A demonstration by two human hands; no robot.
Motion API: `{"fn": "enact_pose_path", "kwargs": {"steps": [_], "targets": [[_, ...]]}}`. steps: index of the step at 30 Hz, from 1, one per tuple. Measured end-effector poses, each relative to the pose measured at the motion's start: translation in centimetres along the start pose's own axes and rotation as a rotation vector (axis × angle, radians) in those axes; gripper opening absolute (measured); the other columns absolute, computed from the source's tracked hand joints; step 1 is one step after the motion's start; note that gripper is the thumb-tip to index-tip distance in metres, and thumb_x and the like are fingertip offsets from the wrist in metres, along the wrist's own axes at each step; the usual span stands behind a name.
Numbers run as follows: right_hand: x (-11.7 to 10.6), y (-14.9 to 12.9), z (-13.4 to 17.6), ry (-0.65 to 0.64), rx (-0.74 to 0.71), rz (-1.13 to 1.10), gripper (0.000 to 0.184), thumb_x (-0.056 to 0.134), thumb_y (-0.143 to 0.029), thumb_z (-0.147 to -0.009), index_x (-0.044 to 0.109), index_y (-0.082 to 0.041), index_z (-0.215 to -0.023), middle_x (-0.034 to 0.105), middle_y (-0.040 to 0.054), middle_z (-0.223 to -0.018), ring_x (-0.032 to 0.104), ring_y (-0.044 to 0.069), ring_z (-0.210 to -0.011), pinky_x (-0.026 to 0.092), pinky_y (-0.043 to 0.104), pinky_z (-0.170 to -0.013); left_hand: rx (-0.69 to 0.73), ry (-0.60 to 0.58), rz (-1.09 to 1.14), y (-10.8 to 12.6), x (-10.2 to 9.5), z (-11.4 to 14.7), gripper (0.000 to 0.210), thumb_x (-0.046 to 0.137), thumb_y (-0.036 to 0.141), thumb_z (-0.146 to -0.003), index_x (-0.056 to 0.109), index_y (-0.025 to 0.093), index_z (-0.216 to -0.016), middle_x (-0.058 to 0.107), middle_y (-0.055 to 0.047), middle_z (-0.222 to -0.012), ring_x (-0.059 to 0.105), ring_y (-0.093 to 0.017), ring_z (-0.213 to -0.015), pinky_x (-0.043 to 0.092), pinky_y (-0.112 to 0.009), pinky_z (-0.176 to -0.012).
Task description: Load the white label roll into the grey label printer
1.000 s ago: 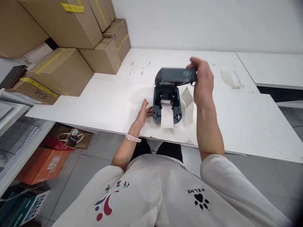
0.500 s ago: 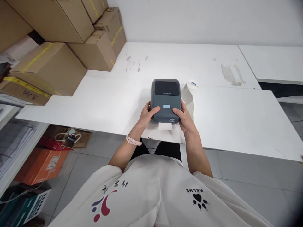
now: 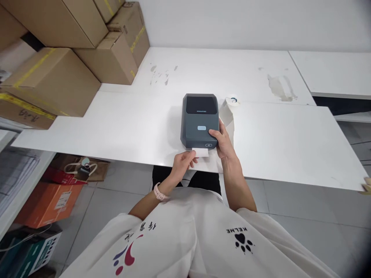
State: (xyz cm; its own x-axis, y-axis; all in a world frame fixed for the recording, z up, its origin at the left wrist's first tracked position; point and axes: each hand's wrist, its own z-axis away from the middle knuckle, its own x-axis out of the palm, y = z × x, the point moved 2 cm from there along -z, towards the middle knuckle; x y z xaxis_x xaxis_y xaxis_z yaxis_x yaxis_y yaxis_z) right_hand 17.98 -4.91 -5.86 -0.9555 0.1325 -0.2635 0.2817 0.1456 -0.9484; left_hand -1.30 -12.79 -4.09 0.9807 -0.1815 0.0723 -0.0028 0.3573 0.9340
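Note:
A dark grey label printer [image 3: 193, 130] with a black window and a light blue button rests near the front edge of the white table. From its front slot sticks a white paper label [image 3: 202, 152]. My left hand [image 3: 184, 162] pinches the left edge of that label between thumb and fingers. My right hand [image 3: 223, 141] grips the printer's right side, thumb on top near the front corner and fingers along the side. Behind it, a strip of backing paper [image 3: 228, 117] runs back to a small paper roll [image 3: 232, 100].
Cardboard boxes [image 3: 55, 83] with yellow tape are stacked at the table's left end. Below left, an orange box [image 3: 50, 202] and a paper bag [image 3: 100, 170] stand on the floor. The white table [image 3: 136, 119] has grey worn patches towards the back.
My left hand has left the printer's left side and come down to the label at its front. My right hand keeps its grip. The view has shifted slightly.

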Motion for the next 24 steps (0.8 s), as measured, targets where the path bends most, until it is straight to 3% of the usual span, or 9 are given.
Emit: {"fn": "enact_pose_path", "kwargs": {"steps": [3,8,13,17,21,24], "targets": [[0.0,-0.5,-0.9,0.046,-0.055,0.074,0.082,0.053,-0.039,-0.093,0.013,-0.028,-0.164,0.048,0.0114,-0.156,0.057,0.027,-0.132,0.054,0.050,-0.102,-0.056,-0.065,0.067,0.8,0.4,-1.0,0.040,0.070,0.052,-0.077,0.058,0.019,-0.058,0.066,-0.003,-0.063,0.049,-0.009,-0.051,0.036,-0.027,-0.052],[-0.1,-2.2,-2.6,0.025,-0.110,0.173,0.096,0.067,-0.040,-0.084,0.012,-0.031,-0.163,0.044,0.0104,-0.158,0.055,0.028,-0.134,0.054,0.047,-0.104,0.035,-0.065,-0.035,1.1,0.0,-1.7,0.039,0.069,0.048,-0.079,0.057,0.019,-0.056,0.064,-0.001,-0.060,0.049,-0.008,-0.052,0.038,-0.026,-0.054],[-0.1,-2.9,-2.9,0.056,-0.137,0.298,0.094,0.068,-0.043,-0.085,0.015,-0.034,-0.162,0.039,0.0087,-0.161,0.047,0.031,-0.142,0.048,0.055,-0.111,0.096,-0.053,-0.067,0.4,0.0,-1.6,0.042,0.068,0.051,-0.082,0.057,0.019,-0.057,0.065,0.000,-0.062,0.050,-0.008,-0.053,0.040,-0.025,-0.055],[-0.6,-3.3,-0.6,0.050,-0.102,0.193,0.082,0.059,-0.055,-0.093,0.018,-0.035,-0.161,0.036,0.0086,-0.164,0.041,0.029,-0.148,0.044,0.055,-0.115,0.120,-0.056,-0.064,0.2,-0.5,-1.1,0.045,0.061,0.057,-0.086,0.064,0.018,-0.063,0.067,-0.002,-0.066,0.053,-0.010,-0.056,0.042,-0.026,-0.056],[-1.4,-4.6,2.7,0.027,-0.111,0.089,0.071,0.040,-0.062,-0.100,0.016,-0.035,-0.162,0.027,0.0076,-0.169,0.029,0.026,-0.156,0.038,0.051,-0.121,0.183,0.128,-0.002,0.4,-2.8,-0.9,0.049,0.051,0.058,-0.092,0.071,0.018,-0.072,0.065,-0.004,-0.066,0.054,-0.011,-0.058,0.042,-0.026,-0.056],[-1.6,-6.3,2.8,0.034,-0.183,0.111,0.077,0.035,-0.069,-0.098,0.010,-0.034,-0.163,0.015,0.0056,-0.172,0.019,0.027,-0.159,0.030,0.052,-0.126,0.275,0.285,-0.017,1.5,-4.7,-1.9,0.038,0.054,0.051,-0.091,0.071,0.019,-0.080,0.066,-0.003,-0.072,0.053,-0.011,-0.060,0.042,-0.025,-0.057]]}}
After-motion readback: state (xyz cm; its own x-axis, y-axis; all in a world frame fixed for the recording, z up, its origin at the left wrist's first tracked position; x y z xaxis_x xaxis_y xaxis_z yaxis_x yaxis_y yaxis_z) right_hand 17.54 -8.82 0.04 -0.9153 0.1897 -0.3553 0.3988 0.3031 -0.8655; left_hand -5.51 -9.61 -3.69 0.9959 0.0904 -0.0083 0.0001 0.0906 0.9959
